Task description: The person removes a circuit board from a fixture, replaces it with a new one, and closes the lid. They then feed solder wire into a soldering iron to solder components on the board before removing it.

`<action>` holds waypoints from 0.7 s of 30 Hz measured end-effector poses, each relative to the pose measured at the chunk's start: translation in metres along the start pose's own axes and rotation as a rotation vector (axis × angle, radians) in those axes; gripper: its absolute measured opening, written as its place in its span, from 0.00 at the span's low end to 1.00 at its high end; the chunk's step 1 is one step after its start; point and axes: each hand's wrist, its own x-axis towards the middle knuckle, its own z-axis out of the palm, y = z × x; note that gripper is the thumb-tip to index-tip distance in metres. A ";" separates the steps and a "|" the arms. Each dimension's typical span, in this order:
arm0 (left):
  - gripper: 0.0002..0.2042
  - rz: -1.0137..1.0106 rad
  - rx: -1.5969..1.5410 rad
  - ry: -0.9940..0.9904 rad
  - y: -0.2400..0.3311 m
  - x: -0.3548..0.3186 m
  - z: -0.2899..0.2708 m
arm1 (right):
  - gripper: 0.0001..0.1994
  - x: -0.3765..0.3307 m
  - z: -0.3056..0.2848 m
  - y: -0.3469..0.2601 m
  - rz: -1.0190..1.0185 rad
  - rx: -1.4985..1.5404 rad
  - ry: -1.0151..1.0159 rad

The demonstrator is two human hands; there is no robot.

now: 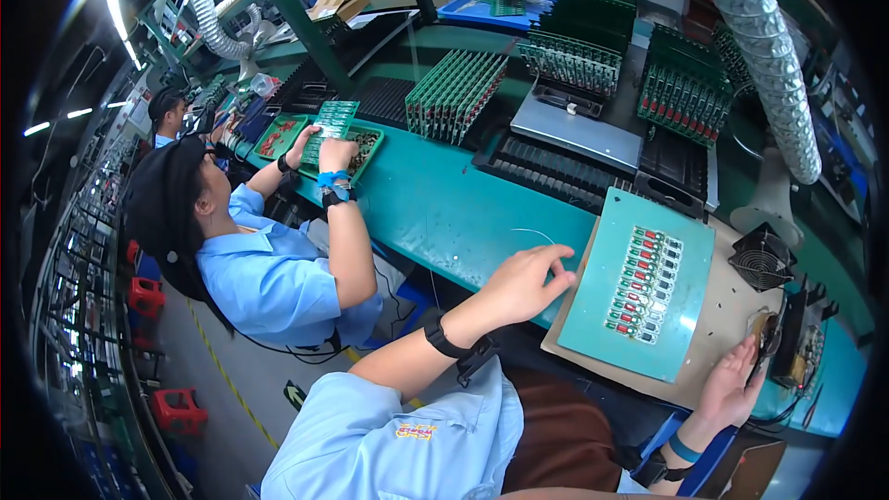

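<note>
My left hand (528,285) hangs just left of a flat green board (602,264), its fingers loosely bent and apart, holding nothing. On that board lies a circuit-board panel (645,285) with rows of red and black components. At the right, my right hand (727,387) is turned partly palm up with its fingers stretched out. Those fingertips are beside a small dark holder with a brownish dish (765,331); whether they touch it I cannot tell. Under the green board is a brown cardboard sheet (690,387), with small dark bits scattered on it.
A black fan (762,257) and a silver duct (764,56) stand at the right. Racks of upright circuit boards (456,94) line the back, near a grey metal plate (579,130). At left, a co-worker (269,250) holds a green panel (331,125) over green trays; another person sits opposite.
</note>
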 end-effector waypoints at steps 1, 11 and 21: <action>0.18 0.028 0.025 -0.022 -0.005 0.001 0.007 | 0.31 -0.007 0.008 0.009 -0.009 0.003 0.003; 0.25 -0.011 0.062 -0.168 0.017 0.020 0.023 | 0.33 -0.033 0.049 0.107 -0.095 -1.429 -0.455; 0.27 0.136 -0.476 -0.010 0.052 -0.004 -0.013 | 0.35 -0.078 0.072 0.115 -0.222 -1.084 -0.657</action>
